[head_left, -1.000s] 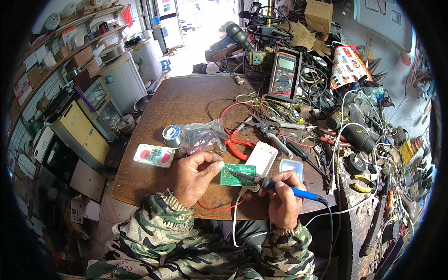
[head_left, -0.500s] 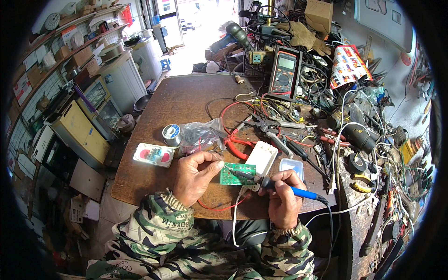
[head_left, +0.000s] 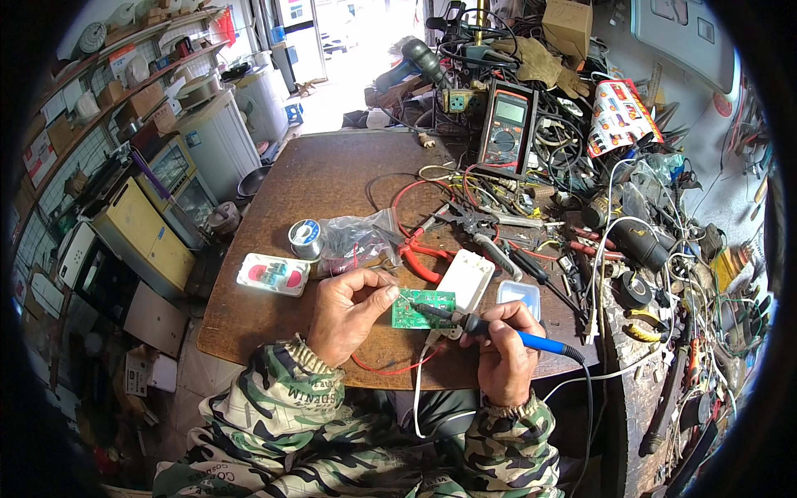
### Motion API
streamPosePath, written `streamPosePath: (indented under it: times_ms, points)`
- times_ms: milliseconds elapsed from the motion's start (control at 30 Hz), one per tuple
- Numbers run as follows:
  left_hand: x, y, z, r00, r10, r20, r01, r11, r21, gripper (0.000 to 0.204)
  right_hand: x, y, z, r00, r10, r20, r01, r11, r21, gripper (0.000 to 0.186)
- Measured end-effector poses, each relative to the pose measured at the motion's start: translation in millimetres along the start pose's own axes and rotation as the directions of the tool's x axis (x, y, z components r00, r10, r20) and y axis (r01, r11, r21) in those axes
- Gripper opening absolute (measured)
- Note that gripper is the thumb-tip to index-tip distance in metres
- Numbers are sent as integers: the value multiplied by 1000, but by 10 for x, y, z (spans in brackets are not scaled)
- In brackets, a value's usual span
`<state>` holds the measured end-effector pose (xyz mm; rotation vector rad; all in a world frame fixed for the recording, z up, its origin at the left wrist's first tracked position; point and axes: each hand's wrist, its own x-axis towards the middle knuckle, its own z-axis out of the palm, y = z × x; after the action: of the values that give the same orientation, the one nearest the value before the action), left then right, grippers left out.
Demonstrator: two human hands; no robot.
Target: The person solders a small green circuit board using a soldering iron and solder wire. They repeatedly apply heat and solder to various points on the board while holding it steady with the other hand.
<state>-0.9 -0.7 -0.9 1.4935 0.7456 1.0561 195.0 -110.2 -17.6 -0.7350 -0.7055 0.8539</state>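
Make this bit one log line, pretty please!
right hand: holds soldering iron over green circuit board | left hand: pinched by board's left edge

Circuit board point(head_left: 415, 320): was between the left hand point(head_left: 349, 319), at its nine o'clock, and the right hand point(head_left: 508, 358), at its four.
Soldering iron point(head_left: 471, 325): reached from over the board into the right hand.
Solder spool point(head_left: 305, 241): stood on the workbench point(head_left: 324, 174) at the board's ten o'clock.
Plastic bag point(head_left: 353, 242): lay just beside the spool, at its three o'clock.
Digital multimeter point(head_left: 504, 133): stood at the board's one o'clock.
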Motion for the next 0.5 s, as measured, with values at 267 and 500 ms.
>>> streamPosePath:
  times_ms: [267, 500]
  points:
    - [4, 5, 1, 1000, -10, 8, 10, 1000, 5, 13, -1, 9, -14, 1000, -1, 2, 1, 1000, 21, 15]
    - [2, 13, 6, 1000, -6, -3, 6, 1000, 18, 13, 3, 14, -6, 1000, -7, -2, 7, 1000, 14, 15]
